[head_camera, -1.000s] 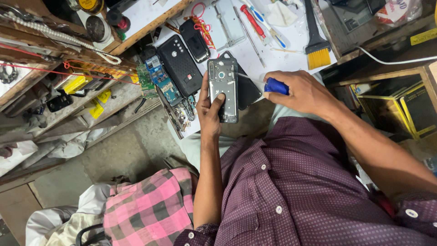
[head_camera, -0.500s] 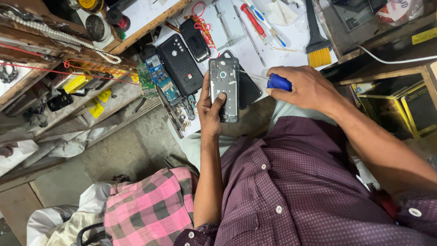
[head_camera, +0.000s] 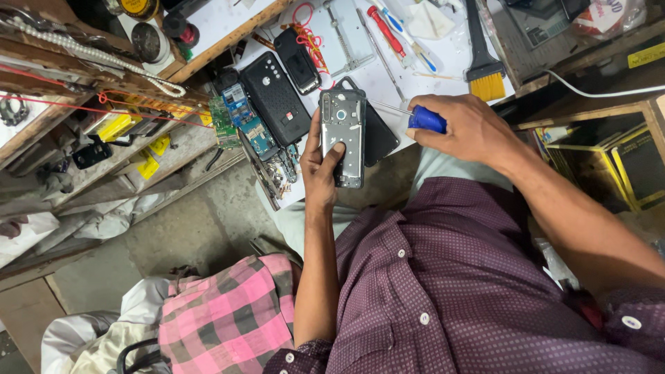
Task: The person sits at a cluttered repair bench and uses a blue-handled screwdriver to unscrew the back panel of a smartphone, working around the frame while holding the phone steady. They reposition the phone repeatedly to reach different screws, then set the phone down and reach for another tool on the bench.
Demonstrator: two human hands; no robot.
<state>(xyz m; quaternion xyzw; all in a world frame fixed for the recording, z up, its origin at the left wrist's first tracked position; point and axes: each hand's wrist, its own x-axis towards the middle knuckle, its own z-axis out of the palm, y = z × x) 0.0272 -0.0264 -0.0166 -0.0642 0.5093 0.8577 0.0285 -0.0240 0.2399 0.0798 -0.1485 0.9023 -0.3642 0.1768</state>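
Counter (head_camera: 443,66) fills the 12 o'clock part of the view, white top, cluttered. Purple dotted shirt (head_camera: 450,291) takes the 5 o'clock area; pink checked cloth (head_camera: 228,318) at 7 o'clock. Wooden shelf (head_camera: 83,62) runs across 10 o'clock with a grey cable and red wire lying on it.

Left hand (head_camera: 320,166) is closed around a phone (head_camera: 343,135), thumb on the open back, fingers along its left edge. Phone is held upright at the counter's near edge, just above centre, back cover off, camera ring near its top. A black cover (head_camera: 379,135) sits right behind it at 3 o'clock of the phone, touching or nearly so.

Right hand (head_camera: 467,128) is closed on a screwdriver (head_camera: 424,118), blue handle in the fist, thin shaft pointing to 9 o'clock at the phone's upper right edge. Can't tell if the tip touches.

Two more black phones at 11 o'clock of the held one: larger textured phone (head_camera: 276,97), smaller one (head_camera: 298,61) above it. Green circuit boards (head_camera: 239,121) just to 9 o'clock of those.

Brush (head_camera: 485,76) with yellow bristles at 1 o'clock. Red-handled screwdriver (head_camera: 386,31) near 12 o'clock, well apart from both hands.
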